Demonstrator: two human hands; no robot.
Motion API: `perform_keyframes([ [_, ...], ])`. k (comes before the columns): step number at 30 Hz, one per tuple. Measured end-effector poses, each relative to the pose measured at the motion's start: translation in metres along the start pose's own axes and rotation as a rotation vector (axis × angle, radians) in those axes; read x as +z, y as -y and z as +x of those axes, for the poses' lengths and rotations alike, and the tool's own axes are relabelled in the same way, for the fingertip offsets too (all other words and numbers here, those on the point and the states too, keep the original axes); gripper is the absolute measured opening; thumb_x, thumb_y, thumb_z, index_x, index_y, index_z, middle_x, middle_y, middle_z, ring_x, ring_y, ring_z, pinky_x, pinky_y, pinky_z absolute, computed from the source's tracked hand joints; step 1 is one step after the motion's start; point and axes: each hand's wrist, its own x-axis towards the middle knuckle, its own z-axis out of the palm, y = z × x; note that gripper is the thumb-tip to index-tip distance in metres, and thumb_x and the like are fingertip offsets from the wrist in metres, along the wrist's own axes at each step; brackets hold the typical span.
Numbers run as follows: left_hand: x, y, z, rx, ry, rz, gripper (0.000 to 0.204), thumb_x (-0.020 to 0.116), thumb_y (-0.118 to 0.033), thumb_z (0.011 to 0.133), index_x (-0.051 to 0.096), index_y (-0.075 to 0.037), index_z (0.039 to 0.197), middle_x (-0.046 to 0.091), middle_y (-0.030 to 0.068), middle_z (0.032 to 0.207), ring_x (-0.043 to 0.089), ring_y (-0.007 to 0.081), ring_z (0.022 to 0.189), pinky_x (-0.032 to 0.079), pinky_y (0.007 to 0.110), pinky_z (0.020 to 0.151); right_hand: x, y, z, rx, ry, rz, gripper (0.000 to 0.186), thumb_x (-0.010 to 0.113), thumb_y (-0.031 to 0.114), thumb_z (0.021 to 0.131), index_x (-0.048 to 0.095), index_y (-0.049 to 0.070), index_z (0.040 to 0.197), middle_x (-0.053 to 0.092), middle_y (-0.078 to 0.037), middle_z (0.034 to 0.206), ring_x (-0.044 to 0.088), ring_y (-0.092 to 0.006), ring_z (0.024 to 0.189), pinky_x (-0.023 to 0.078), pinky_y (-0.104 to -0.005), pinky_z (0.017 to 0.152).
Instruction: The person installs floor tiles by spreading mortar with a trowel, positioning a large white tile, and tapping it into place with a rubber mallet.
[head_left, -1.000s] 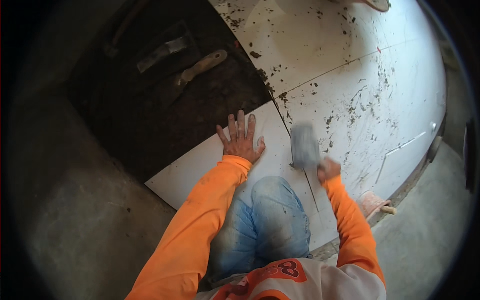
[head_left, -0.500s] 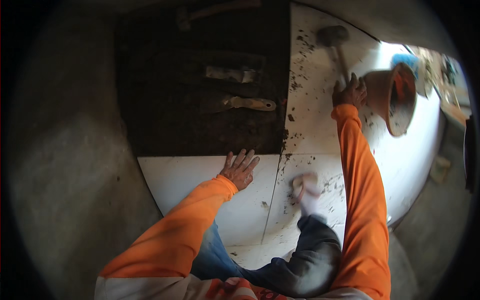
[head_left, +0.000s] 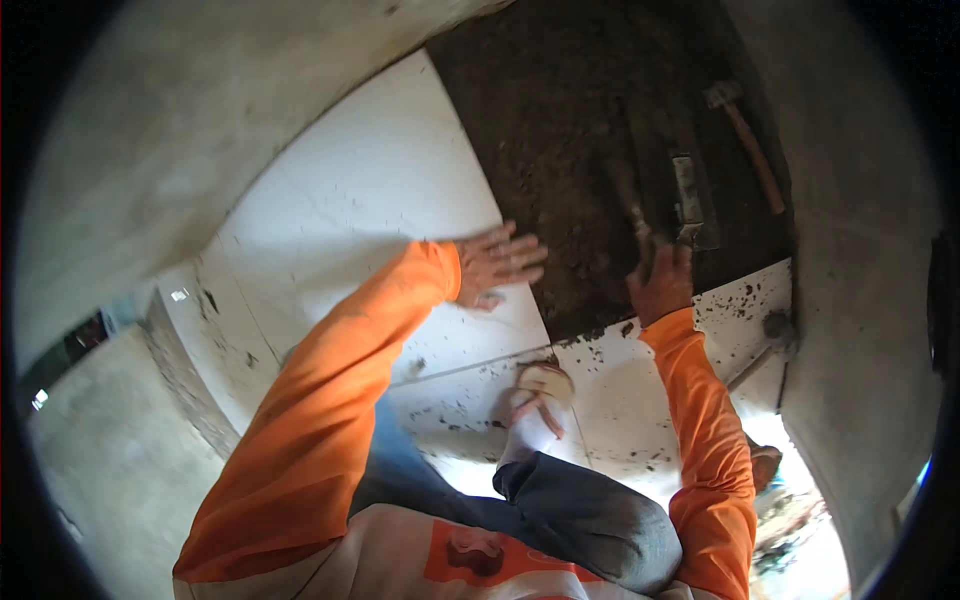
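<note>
My right hand (head_left: 663,284) is closed on the pale handle end of a trowel (head_left: 638,212); its blade, blurred, lies against the dark mortar bed (head_left: 555,130). With fingers spread, my left hand (head_left: 496,264) is at the edge of a large white tile (head_left: 375,190), its fingertips reaching over the mortar. Whether that palm presses on the tile I cannot tell. Just right of the trowel, a flat plastering float (head_left: 688,192) with a whitish handle rests on the mortar.
A hammer (head_left: 750,150) with a wooden handle lies at the mortar's right side, by the wall (head_left: 845,200). A mallet (head_left: 775,328) rests on crumb-strewn tiles to the right. Partly behind my right sleeve is a bucket (head_left: 766,466). My sandalled foot (head_left: 540,395) stands on the tiles.
The view has swung round. My right hand has let go of the mallet and taken hold of the trowel. My left hand has shifted from the front tile to another tile's edge.
</note>
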Motion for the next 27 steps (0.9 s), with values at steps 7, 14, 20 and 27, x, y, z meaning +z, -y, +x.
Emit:
perform_keyframes([
  [7,0.066,-0.097,0.003,-1.059,-0.773,0.089,0.064,0.054,-0.033,0.077,0.036,-0.004,0.132,0.023,0.0204,0.142,0.013,0.0384,0.134,0.008,0.064,0.103,-0.057,0.048,0.0,0.221,-0.056,0.387,0.036,0.048,0.028,0.091,0.053,0.0,0.113,0.061,-0.017,0.101,0.057,-0.0318,0.097,0.043,-0.0352,0.087],
  [14,0.128,-0.335,-0.181,-0.381,0.092,-0.74,0.065,0.047,-0.043,0.086,0.027,-0.011,0.139,0.029,0.0166,0.142,0.027,0.0314,0.132,0.019,0.053,0.106,-0.028,0.075,0.018,0.222,0.262,0.807,0.029,0.046,0.027,0.092,0.054,0.002,0.103,0.057,-0.004,0.075,0.052,-0.0094,0.063,0.042,-0.0234,0.052],
  [20,0.24,-0.493,-0.369,-1.417,-0.207,-1.719,0.061,0.046,-0.04,0.087,0.031,-0.008,0.137,0.036,0.0143,0.138,0.033,0.0287,0.128,0.023,0.047,0.105,0.016,0.303,-0.054,-0.814,0.791,0.059,0.022,0.047,0.012,0.084,0.049,0.006,0.105,0.061,-0.022,0.084,0.059,-0.0397,0.078,0.046,-0.0485,0.071],
  [27,0.249,-0.512,-0.329,-0.39,-1.833,-2.3,0.057,0.045,-0.036,0.088,0.035,-0.004,0.134,0.043,0.0116,0.133,0.039,0.0255,0.123,0.027,0.04,0.103,0.104,0.493,-0.151,-1.0,1.044,-0.168,0.024,0.042,0.019,0.088,0.047,-0.001,0.1,0.061,-0.024,0.085,0.06,-0.0395,0.079,0.048,-0.046,0.073],
])
